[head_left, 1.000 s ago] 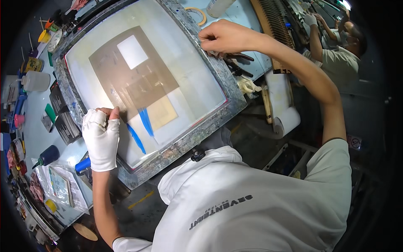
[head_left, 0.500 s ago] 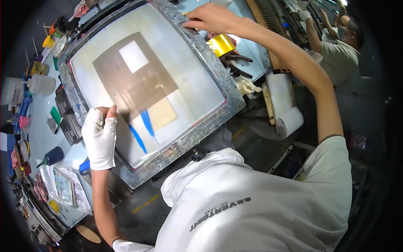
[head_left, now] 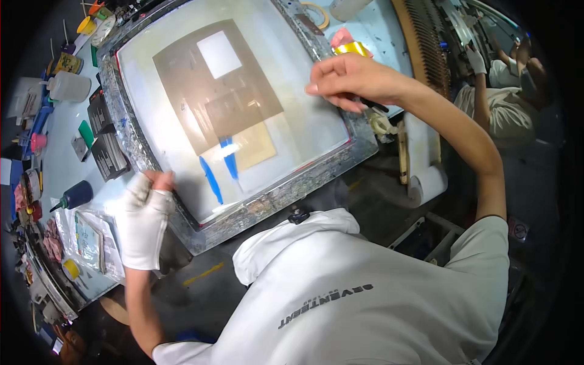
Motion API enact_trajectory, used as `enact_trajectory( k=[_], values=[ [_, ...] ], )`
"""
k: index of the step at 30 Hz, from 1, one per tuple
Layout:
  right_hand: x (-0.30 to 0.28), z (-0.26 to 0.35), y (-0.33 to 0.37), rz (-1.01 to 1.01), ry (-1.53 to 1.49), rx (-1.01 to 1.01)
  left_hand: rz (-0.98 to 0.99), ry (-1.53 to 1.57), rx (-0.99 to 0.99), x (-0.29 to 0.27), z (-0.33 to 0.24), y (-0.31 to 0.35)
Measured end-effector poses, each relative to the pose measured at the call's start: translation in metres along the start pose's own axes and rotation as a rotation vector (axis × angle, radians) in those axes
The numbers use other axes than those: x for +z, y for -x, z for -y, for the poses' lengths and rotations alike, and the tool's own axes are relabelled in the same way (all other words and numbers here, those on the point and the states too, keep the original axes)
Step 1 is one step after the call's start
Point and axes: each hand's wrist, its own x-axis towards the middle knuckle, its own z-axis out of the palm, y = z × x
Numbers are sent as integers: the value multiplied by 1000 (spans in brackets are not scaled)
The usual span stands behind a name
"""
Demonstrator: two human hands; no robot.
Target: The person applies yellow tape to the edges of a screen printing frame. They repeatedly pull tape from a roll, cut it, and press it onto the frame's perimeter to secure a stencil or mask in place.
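Note:
A printing screen [head_left: 246, 222] in a paint-spattered frame lies tilted before me. Its pale mesh bears a brown rectangle [head_left: 182, 85] with a white window [head_left: 219, 55]. Two blue strips [head_left: 211, 180] cross the mesh near its lower edge, by a cream patch [head_left: 258, 148]. My left hand [head_left: 146, 222], in a white glove with bare fingertips, is closed beside the frame's left edge; what it holds, if anything, is hidden. Bare and loosely bent, my right hand [head_left: 359, 79] hovers over the right side of the screen. Its fingers are apart and nothing shows in them.
Behind my right hand are a gold tape roll [head_left: 351, 48] and a beige tape roll [head_left: 317, 15]. Dark boxes [head_left: 109, 155], a dark blue bottle [head_left: 76, 194] and a plastic bag [head_left: 100, 243] lie left. A paper roll [head_left: 429, 185] hangs right; another person [head_left: 502, 109] works beyond.
My right hand has left the frame's far right side and come nearer, over the mesh edge. My left hand stays closed by the left edge. The whole view has shifted slightly.

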Motion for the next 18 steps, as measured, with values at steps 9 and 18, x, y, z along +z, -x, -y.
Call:
enact_trajectory(
  k=[9,18],
  values=[
    [26,-5,-5,-127,371,115,37,-266,-17,21,28,8],
    [30,-6,-7,-139,455,39,15,-189,-75,24,33,6]
  ],
)
